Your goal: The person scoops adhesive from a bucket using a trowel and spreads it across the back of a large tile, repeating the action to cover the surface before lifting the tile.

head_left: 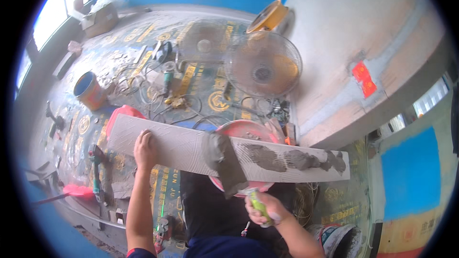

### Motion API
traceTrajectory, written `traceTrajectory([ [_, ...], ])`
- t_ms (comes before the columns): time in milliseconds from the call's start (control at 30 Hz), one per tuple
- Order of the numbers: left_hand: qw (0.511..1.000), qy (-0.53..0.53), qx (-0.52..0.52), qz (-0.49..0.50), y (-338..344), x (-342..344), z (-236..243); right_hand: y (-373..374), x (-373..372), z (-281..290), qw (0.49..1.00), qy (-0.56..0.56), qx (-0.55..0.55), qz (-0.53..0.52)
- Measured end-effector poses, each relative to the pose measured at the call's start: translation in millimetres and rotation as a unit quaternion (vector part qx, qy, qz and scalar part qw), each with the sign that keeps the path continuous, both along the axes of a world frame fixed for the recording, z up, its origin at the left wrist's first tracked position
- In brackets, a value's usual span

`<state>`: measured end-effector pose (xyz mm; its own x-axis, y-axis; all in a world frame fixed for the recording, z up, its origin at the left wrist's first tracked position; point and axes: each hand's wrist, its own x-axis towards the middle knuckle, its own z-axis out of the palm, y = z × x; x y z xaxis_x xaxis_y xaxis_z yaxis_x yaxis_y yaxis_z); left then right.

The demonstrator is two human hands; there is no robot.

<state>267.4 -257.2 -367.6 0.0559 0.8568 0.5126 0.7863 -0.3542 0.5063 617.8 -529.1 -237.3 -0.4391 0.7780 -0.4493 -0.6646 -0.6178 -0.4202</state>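
Observation:
My left hand (146, 149) grips a long, narrow pale tile (181, 145) held face-up across my body, its ridged back showing. Patches of grey mortar (301, 160) lie on its right half. My right hand (262, 210) is closed round the green handle of a trowel (220, 165), whose blade, loaded with grey mortar, lies across the middle of the tile. Behind and beneath the tile is a pink round basin (251, 129), partly hidden by it.
Ahead are two fan grilles (263, 62), a bucket (87, 91), cables and tools on the covered floor (220, 100). A power tool (95, 172) lies left; a white bucket (334, 239) is low right. A pale wall (334, 28) rises at right.

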Motion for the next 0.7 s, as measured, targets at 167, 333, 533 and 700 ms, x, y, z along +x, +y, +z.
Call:
traceTrajectory([
  [167,0.999,0.030,0.033,0.017,-2,7,7,13,14,84,0.934,-0.333,0.124,-0.041],
  [333,0.998,0.026,0.034,0.034,-1,11,4,33,27,39,0.546,-0.783,0.296,-0.019],
  [533,0.999,0.011,0.038,0.037,2,10,5,18,42,-17,0.386,-0.884,0.244,0.100],
  [700,0.997,0.016,0.038,0.059,-2,3,4,5,46,12,0.642,-0.744,0.184,-0.019],
])
